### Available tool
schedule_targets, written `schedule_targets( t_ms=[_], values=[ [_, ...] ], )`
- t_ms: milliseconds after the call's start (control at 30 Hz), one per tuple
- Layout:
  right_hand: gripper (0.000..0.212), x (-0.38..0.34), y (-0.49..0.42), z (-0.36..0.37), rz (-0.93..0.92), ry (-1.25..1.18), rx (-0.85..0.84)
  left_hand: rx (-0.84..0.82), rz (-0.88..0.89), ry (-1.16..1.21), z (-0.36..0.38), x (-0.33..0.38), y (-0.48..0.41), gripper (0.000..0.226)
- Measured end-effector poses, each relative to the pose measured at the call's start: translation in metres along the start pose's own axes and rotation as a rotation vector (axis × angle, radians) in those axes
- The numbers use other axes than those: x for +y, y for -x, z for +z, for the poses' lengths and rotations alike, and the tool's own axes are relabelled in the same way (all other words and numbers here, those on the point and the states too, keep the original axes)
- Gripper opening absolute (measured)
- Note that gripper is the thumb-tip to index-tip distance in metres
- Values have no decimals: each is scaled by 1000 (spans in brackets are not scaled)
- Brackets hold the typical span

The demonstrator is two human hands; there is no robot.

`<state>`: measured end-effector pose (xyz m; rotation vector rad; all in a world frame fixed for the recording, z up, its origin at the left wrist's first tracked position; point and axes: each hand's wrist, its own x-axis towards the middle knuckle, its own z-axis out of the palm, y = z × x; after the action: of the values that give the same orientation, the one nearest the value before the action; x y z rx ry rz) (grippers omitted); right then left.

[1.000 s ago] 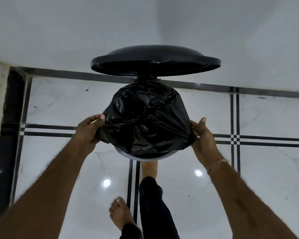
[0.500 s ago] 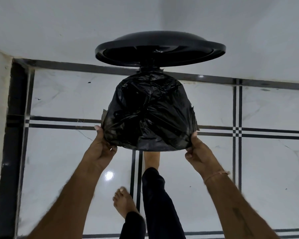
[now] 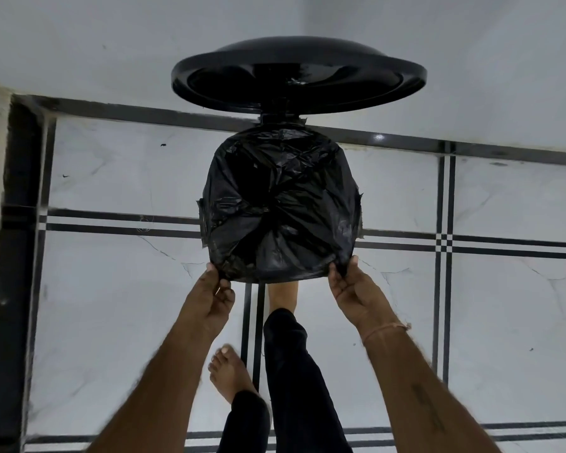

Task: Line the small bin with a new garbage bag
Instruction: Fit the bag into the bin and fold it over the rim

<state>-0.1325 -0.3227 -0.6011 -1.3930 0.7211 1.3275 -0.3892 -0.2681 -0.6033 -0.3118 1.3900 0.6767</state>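
Here, on white black-lined floor tiles (image 3: 111,305), left grip (image 3: 210,295) and right grip (image 3: 353,291) pinch bag (image 3: 280,204).

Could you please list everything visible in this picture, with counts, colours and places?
bag: one, black, crumpled, centre, in front of the lid.
lid: one, black, raised open at the top.
floor: white tiles, black lines.
wall: white, behind the lid.
thread: one, tan, right wrist.
trouser legs: two, black, bottom centre.
feet: two, bare, below the bag.
left grip: one hand, pinches the bag's near left corner.
right grip: one hand, pinches the near right corner.
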Motion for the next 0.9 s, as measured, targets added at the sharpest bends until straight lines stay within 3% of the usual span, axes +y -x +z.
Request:
schedule_targets(
  t_ms=[100, 267, 367, 433, 600, 700, 833, 900],
  values=[
    [25, -2, -4, 2, -69, -21, -7, 25, 58, 8, 1, 4, -12, 15],
    [58, -18, 5, 24, -233, 159, -135, -22, 212, 11, 29, 27, -3, 18],
    [61, -31, 12, 39, -298, 350, -91, -63, 314, -164, 46, 43, 7, 40],
    [56, -40, 15, 50, -317, 466, -12, 3, 333, -281, 54, 53, 5, 46],
    [34, -61, 0, 75, -381, 528, 152, 148, 341, -309, 66, 72, -10, 24],
    [15, -67, -15, 81, -532, 591, 229, 189, 421, -344, 67, 76, -17, 15],
    [6, -59, -15, 79, -800, 874, 299, 176, 626, -502, 68, 80, -19, 19],
    [21, -55, -16, 77, -923, 972, 269, 163, 676, -576, 69, 79, -19, 20]
  ],
)
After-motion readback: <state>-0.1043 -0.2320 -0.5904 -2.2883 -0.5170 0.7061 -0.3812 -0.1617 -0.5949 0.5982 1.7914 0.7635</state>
